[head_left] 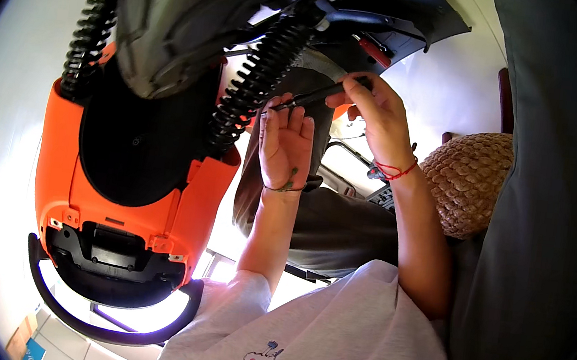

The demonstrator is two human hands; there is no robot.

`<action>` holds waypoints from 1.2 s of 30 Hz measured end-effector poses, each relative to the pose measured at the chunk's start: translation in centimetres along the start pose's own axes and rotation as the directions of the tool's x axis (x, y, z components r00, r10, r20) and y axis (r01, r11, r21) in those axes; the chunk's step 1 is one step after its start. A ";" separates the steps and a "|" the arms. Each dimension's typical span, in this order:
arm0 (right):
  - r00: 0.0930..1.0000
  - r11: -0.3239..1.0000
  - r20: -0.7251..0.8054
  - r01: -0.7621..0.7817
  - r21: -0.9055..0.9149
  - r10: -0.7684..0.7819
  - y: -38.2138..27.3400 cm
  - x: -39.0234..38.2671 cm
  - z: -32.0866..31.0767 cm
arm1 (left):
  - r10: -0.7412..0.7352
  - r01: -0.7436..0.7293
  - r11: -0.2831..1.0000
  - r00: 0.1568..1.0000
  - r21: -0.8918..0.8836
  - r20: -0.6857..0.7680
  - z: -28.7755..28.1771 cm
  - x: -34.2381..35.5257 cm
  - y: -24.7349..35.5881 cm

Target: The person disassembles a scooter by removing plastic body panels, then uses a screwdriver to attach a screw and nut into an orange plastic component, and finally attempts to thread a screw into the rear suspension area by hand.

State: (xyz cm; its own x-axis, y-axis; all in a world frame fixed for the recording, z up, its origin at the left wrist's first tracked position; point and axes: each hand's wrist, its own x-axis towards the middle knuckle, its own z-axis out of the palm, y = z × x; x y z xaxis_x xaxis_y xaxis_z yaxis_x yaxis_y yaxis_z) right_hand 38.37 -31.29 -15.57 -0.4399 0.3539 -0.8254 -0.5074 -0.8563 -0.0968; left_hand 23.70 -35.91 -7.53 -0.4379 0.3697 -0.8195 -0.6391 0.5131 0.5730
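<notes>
My right hand (380, 116), with a red string at its wrist, grips a slim black screwdriver (321, 97) by its handle end. The tool slants down to the left, toward my left hand (286, 148). That hand is turned palm up. Its thumb and index finger close around the screwdriver's thin tip, and the other fingers are loosely bent; any small part at the tip cannot be made out. Just left of it stands an orange and black electric unicycle (125, 211), with a black coil spring (261, 77) close to my fingertips and a thick tyre (172, 17) above.
A red-handled tool (373, 49) lies by a dark curved panel (428, 14) at the top. On the right is a round woven seat (466, 182). A curved black handle bar (107, 333) juts from the unicycle's lower end. Dark trouser legs (541, 209) border the space.
</notes>
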 end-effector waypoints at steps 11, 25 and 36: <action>0.993 0.999 0.110 -0.050 0.013 0.049 -0.6 -0.1 -0.8 | 0.038 -0.038 0.999 0.999 0.016 0.004 0.9 0.2 0.8; 0.994 0.995 0.102 -0.054 0.083 0.045 -0.1 0.3 -0.9 | -0.017 0.011 0.999 0.990 -0.044 -0.140 0.9 -1.2 -0.3; 0.926 0.954 0.266 0.216 0.209 -0.268 -8.5 -2.1 1.3 | -0.069 0.101 0.984 0.976 -0.149 0.205 5.8 -7.0 0.2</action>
State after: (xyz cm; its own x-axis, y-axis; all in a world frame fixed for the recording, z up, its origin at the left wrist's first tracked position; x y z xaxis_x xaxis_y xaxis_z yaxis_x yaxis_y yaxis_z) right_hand 42.62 -24.28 -12.32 -0.4686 0.6574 -0.5902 -0.7338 -0.6616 -0.1544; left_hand 30.33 -33.89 -1.56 -0.2536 0.4847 -0.8371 -0.7670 0.4266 0.4793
